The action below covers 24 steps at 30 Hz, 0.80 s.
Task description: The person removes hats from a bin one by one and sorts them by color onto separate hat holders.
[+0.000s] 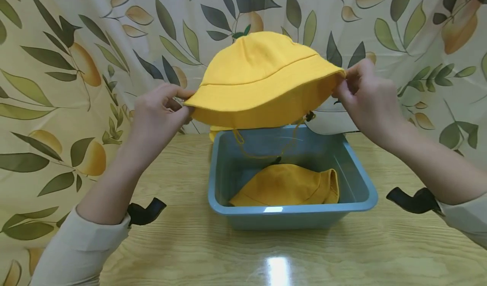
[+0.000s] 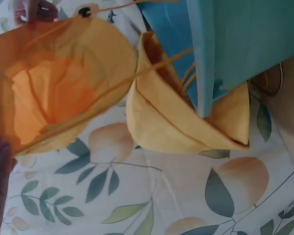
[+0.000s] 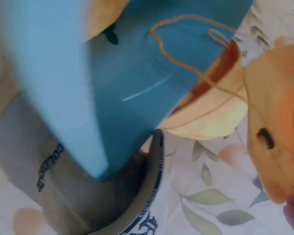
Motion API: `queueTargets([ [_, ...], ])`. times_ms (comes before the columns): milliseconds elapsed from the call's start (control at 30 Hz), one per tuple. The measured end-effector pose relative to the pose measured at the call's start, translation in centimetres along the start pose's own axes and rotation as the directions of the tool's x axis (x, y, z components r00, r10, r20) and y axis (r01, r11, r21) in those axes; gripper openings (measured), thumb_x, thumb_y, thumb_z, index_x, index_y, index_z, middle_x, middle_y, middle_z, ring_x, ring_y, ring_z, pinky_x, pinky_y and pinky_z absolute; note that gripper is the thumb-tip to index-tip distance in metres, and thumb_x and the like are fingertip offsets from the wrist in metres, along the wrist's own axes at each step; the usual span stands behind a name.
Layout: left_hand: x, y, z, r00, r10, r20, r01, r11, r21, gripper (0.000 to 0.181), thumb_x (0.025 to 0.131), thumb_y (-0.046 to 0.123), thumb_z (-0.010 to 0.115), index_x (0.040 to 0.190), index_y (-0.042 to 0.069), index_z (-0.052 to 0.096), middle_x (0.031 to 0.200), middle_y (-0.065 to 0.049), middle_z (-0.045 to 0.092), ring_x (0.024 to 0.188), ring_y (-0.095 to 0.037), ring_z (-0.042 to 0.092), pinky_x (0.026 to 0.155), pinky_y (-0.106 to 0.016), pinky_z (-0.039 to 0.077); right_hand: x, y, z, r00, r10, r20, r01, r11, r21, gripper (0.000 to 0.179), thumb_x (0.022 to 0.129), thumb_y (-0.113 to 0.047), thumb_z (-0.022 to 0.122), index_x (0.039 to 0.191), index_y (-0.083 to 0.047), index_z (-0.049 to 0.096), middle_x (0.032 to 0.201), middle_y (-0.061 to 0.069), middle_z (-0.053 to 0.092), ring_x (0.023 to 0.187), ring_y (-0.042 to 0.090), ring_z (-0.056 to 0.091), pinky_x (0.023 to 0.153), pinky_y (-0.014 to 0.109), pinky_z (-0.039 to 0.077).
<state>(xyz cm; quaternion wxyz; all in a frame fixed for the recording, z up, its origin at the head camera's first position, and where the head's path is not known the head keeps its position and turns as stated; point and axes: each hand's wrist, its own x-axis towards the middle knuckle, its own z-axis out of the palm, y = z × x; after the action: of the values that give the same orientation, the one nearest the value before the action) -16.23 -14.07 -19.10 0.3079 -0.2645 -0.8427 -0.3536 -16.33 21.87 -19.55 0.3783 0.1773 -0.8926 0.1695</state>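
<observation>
- Head view: the left hand [image 1: 160,112] pinches the left edge of the brim of a yellow bucket hat [image 1: 262,78], thumb on top and fingers curled under the fabric, so it is closed on the brim, not released.
- The hat hangs in the air, crown up, above the far edge of a grey-blue bin [image 1: 365,184] that stands on the wooden surface [image 1: 190,243]. Its yellow chin cord [image 1: 262,152] loops down into the bin.
- A second yellow hat [image 1: 289,186] lies flat on the bin floor, towards the near wall.
- A third yellow hat [image 2: 181,122] sits behind the bin against the leaf-print cloth [image 1: 57,66]; it is plainest in the left wrist view and only a sliver of it shows in the head view.
- The right hand [image 1: 367,95] pinches the right edge of the brim in the same way, fingertips closed tight on the fabric.
- Judgement on handling: the two pinches are opposite each other, which keeps the soft brim spread and level. It would be wise to keep both hands at equal height and to mind the dangling cord, which could snag on the bin rim.
- A dark grey object [image 3: 63,196] with lettering shows beside the bin in the right wrist view; what it is cannot be told.
</observation>
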Motion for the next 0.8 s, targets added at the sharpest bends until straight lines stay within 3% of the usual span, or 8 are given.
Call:
queueTargets([
  [133, 0.7, -0.3, 0.4, 0.993, -0.049, -0.103, 0.038, 0.993, -0.109, 0.015, 0.089, 0.007, 0.064, 0.099, -0.002, 0.070, 0.096, -0.008, 0.068, 0.072, 0.005, 0.064, 0.063, -0.011, 0.049, 1.4, -0.3, 0.3, 0.998, 0.043, -0.051, -0.040, 0.998, 0.046, 0.026, 0.098, -0.016, 0.050, 0.105, 0.008, 0.048, 0.087, 0.022, 0.068, 0.064, 0.028, 0.059, 0.055, 0.005, 0.028],
  [300, 2.2, -0.4, 0.9, 0.959, -0.023, -0.282, -0.037, 0.978, -0.205, 0.014, 0.088, 0.005, 0.065, 0.095, -0.006, 0.070, 0.088, -0.009, 0.066, 0.071, 0.004, 0.063, 0.064, -0.013, 0.049, 3.4, -1.2, 0.2, 0.991, 0.091, -0.095, -0.080, 0.990, 0.116, 0.034, 0.099, -0.025, 0.044, 0.106, 0.008, 0.049, 0.090, 0.018, 0.070, 0.071, -0.012, 0.051, 0.061, 0.007, 0.032],
  [367, 3.0, -0.4, 0.9, 0.934, -0.009, -0.356, -0.082, 0.968, -0.239, 0.013, 0.087, 0.004, 0.066, 0.094, -0.006, 0.070, 0.085, -0.009, 0.065, 0.071, 0.000, 0.063, 0.067, -0.015, 0.051, 4.3, -1.7, 0.2, 0.989, 0.098, -0.112, -0.082, 0.987, 0.135, 0.036, 0.099, -0.028, 0.043, 0.106, 0.007, 0.050, 0.091, 0.016, 0.071, 0.069, -0.023, 0.040, 0.062, 0.006, 0.034],
  [433, 3.8, -0.4, 0.8, 0.905, 0.018, -0.425, -0.141, 0.955, -0.260, 0.012, 0.085, 0.001, 0.068, 0.092, -0.008, 0.070, 0.084, -0.012, 0.066, 0.072, -0.003, 0.065, 0.072, -0.019, 0.053, 5.4, -2.3, 0.4, 0.986, 0.089, -0.138, -0.069, 0.987, 0.144, 0.035, 0.099, -0.028, 0.042, 0.106, 0.006, 0.050, 0.093, 0.014, 0.071, 0.075, -0.017, 0.052, 0.065, 0.004, 0.036],
  [533, 5.0, -0.6, 0.3, 0.857, 0.074, -0.510, -0.240, 0.933, -0.268, 0.011, 0.084, -0.002, 0.068, 0.091, -0.010, 0.069, 0.084, -0.012, 0.067, 0.075, -0.007, 0.066, 0.076, -0.024, 0.055, 6.9, -3.1, 0.9, 0.978, 0.099, -0.181, -0.069, 0.984, 0.167, 0.030, 0.098, -0.027, 0.043, 0.104, 0.001, 0.052, 0.094, 0.012, 0.072, 0.073, -0.013, 0.054, 0.063, 0.007, 0.036],
  [600, 5.8, -1.0, 0.2, 0.816, 0.129, -0.563, -0.312, 0.919, -0.241, 0.009, 0.084, -0.004, 0.066, 0.090, -0.011, 0.068, 0.083, -0.010, 0.067, 0.071, -0.007, 0.063, 0.073, -0.020, 0.053, 8.1, -3.5, 1.6, 0.971, 0.108, -0.215, -0.069, 0.981, 0.180, 0.026, 0.098, -0.028, 0.045, 0.102, -0.004, 0.052, 0.091, 0.009, 0.072, 0.072, -0.005, 0.057, 0.062, 0.009, 0.036],
  [733, 7.0, -3.0, 0.1, 0.739, 0.244, -0.628, -0.405, 0.905, -0.126, 0.005, 0.085, -0.006, 0.064, 0.086, -0.009, 0.067, 0.079, -0.010, 0.064, 0.066, -0.010, 0.055, 0.064, -0.013, 0.046, 10.1, -4.3, 3.6, 0.957, 0.094, -0.276, -0.036, 0.977, 0.208, 0.010, 0.096, -0.027, 0.049, 0.091, -0.018, 0.049, 0.070, -0.006, 0.057, 0.059, -0.003, 0.043, 0.056, 0.013, 0.031],
  [800, 7.4, -4.5, 0.3, 0.726, 0.282, -0.627, -0.410, 0.910, -0.066, 0.005, 0.086, -0.005, 0.063, 0.085, -0.008, 0.067, 0.078, -0.012, 0.063, 0.066, -0.014, 0.053, 0.064, -0.012, 0.043, 10.8, -4.6, 4.8, 0.956, 0.077, -0.283, -0.015, 0.976, 0.215, 0.012, 0.096, -0.024, 0.050, 0.086, -0.021, 0.044, 0.066, -0.010, 0.044, 0.056, 0.001, 0.038, 0.054, 0.015, 0.029],
])
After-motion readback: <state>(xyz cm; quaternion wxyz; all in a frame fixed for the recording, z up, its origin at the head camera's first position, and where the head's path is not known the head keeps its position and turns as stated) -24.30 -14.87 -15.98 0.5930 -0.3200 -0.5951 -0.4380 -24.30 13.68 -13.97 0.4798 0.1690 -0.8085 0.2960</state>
